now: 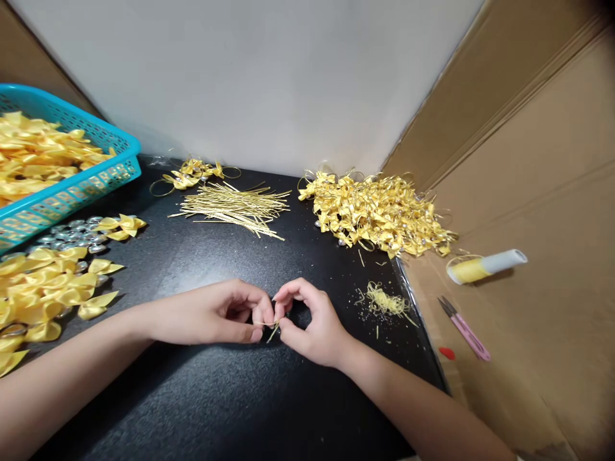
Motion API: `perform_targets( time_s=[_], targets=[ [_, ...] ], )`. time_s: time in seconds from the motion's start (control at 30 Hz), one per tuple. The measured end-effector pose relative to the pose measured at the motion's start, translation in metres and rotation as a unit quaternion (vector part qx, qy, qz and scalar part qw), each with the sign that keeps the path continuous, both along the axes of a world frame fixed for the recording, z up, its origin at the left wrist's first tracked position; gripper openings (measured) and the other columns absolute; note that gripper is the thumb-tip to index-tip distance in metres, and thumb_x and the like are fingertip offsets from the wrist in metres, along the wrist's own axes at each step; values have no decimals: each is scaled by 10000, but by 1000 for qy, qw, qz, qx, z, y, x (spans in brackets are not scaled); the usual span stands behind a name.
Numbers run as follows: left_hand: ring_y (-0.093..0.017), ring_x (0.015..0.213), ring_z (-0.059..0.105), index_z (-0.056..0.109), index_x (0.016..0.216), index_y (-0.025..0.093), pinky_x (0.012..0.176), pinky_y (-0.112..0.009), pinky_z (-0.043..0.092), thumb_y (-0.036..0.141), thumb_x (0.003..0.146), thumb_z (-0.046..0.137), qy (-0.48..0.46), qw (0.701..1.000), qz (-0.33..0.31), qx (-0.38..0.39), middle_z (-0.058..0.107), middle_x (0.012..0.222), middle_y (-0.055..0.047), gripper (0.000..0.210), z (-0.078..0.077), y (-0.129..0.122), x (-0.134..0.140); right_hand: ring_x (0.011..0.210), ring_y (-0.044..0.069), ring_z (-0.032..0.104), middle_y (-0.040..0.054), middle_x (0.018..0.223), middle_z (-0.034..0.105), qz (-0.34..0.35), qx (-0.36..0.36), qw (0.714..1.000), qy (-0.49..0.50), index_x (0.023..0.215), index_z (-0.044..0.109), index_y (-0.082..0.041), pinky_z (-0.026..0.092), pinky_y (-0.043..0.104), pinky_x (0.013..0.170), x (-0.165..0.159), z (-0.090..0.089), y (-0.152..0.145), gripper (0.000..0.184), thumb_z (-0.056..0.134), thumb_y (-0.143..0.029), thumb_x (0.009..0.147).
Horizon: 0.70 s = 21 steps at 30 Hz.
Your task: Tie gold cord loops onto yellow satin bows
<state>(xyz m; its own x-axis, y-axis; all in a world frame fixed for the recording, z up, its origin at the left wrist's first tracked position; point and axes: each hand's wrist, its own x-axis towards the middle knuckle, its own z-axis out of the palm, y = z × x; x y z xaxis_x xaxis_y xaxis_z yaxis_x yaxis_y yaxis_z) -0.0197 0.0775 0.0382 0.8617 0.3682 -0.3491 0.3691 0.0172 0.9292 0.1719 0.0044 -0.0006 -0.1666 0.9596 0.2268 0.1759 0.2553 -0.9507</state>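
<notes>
A thin yellow strand [272,334] is held over the black table [216,397], its short loose ends slanting down from between the fingertips. It is pinched by thumb and fingers of both the left hand [225,317] and the right hand [310,323], which are brought close together. The strand looks slender and straight at its ends; the part inside the fingers is hidden.

Straight gold ties [235,208] are piled beyond the hands, with a few looped bows [192,174] behind them. To the right, a tangle of scraps [384,301] is seen near a large heap of yellow bows [379,214]. To the left, loose ribbon bows [52,282] are spread beside silver beads [72,235], and a blue basket [129,145] is filled with more bows. Past the table's right edge, pink-handled snips [466,333], a red scrap [446,353] and a yellow-wound tube [502,260] are laid on cardboard [538,192].
</notes>
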Motion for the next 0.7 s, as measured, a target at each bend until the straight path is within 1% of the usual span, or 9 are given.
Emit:
perform_targets(
  time_s=[0.07, 0.13, 0.23, 0.33, 0.4, 0.53, 0.57, 0.7],
  targets=[
    [-124, 647, 526, 674, 827, 143, 609, -220, 440, 403, 856, 650, 16, 1000, 5, -12, 626, 725, -9, 263, 0, -1, 1, 702, 149, 626, -24, 715, 641, 2, 4, 1000, -7, 900, 562, -232, 512, 342, 782, 0, 1, 0, 206, 580, -148, 713],
    [-124, 622, 525, 680, 790, 136, 590, -219, 425, 418, 868, 634, 36, 999, 12, 1, 643, 687, -16, 297, 1, -1, 2, 703, 147, 628, -28, 714, 645, 10, 9, 1000, -8, 899, 556, -232, 510, 345, 794, 0, 1, 0, 214, 585, -138, 709],
    [-111, 567, 494, 668, 736, 137, 546, -209, 383, 414, 878, 623, 44, 999, 15, 29, 623, 615, -2, 314, 3, 0, 2, 713, 149, 632, -31, 710, 648, 18, 6, 1000, -4, 910, 547, -237, 509, 344, 800, 1, 1, 0, 231, 594, -131, 710],
    [-99, 545, 485, 660, 725, 143, 534, -197, 367, 412, 875, 637, 42, 999, 9, 15, 605, 584, 11, 309, 4, 3, 0, 710, 153, 636, -28, 711, 652, 20, -1, 1000, 0, 923, 544, -240, 510, 343, 788, 1, 2, 0, 232, 595, -139, 720],
    [-106, 562, 533, 692, 772, 147, 559, -199, 398, 411, 867, 652, 44, 999, -4, -9, 628, 604, 6, 284, 5, 4, -2, 704, 153, 637, -26, 713, 655, 19, -5, 1000, -1, 920, 544, -242, 511, 341, 779, 2, 2, 0, 223, 595, -150, 723],
    [-131, 586, 600, 752, 942, 168, 625, -227, 462, 389, 842, 690, 59, 997, -23, -34, 666, 597, 0, 250, 4, 3, -3, 699, 151, 638, -26, 713, 658, 26, -8, 1000, -7, 915, 545, -241, 509, 338, 775, 2, 4, 0, 207, 602, -170, 729],
    [-132, 579, 602, 756, 939, 168, 623, -229, 464, 381, 840, 693, 59, 997, -25, -36, 666, 589, 0, 243, 4, 3, -3, 697, 150, 637, -25, 713, 660, 28, -7, 1000, -5, 915, 546, -240, 509, 337, 772, 2, 4, 0, 206, 604, -171, 730],
    [-128, 579, 593, 721, 795, 147, 584, -218, 441, 367, 854, 663, 47, 998, -25, -28, 679, 627, -15, 235, 6, 2, -1, 699, 149, 636, -25, 716, 669, 31, -9, 999, 2, 921, 554, -239, 510, 340, 770, 3, 4, 0, 221, 613, -159, 723]
  ],
)
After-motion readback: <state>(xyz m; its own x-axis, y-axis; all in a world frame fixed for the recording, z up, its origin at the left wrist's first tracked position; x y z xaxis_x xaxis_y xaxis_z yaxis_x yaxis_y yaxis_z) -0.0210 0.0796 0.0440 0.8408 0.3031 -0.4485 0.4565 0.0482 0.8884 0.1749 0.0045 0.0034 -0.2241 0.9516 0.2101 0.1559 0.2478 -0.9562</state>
